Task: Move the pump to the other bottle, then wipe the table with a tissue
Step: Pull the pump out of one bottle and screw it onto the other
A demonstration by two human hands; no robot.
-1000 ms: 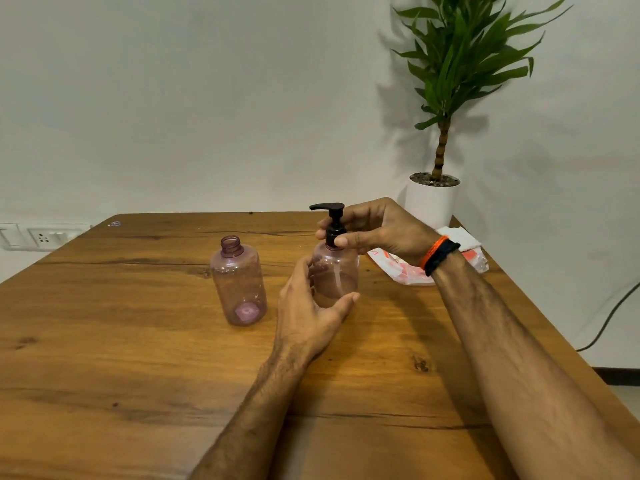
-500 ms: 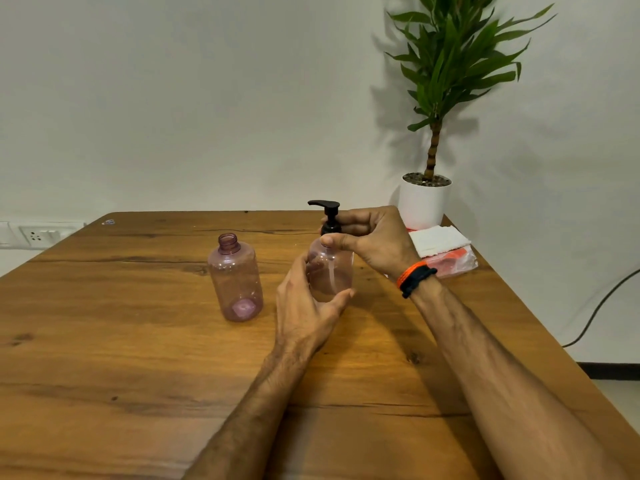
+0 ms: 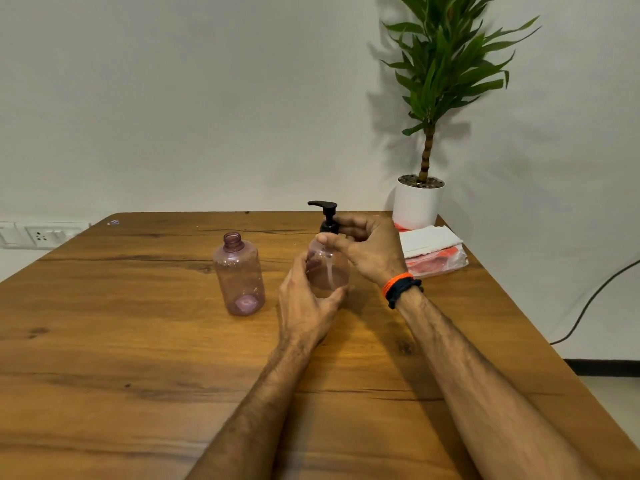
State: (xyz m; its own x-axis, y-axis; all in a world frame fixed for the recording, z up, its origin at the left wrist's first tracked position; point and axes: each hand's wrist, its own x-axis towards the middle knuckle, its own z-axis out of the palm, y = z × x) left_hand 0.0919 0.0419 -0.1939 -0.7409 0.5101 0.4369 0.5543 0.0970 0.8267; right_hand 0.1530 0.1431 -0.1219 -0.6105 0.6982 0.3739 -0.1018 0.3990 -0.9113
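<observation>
Unscrewing risk: pump [image 3: 327,220] collar is pinched by right hand [image 3: 372,252]; bottle [image 3: 329,271], gripped by left hand [image 3: 304,303], may be tipped toward open bottle [image 3: 239,273] at 9 o'clock.

Both forearms are extended forward over the desk from its near edge, the left one angled toward the middle and the right one brought in from the near right corner. The left hand [image 3: 308,299] is curled, thumb to the right and fingers to the left, round what is held upright toward the far half of the desk. The right hand [image 3: 370,251] is raised just above the left, its thumb and fingers pinched together, and orange and dark bands are worn at its wrist.
</observation>
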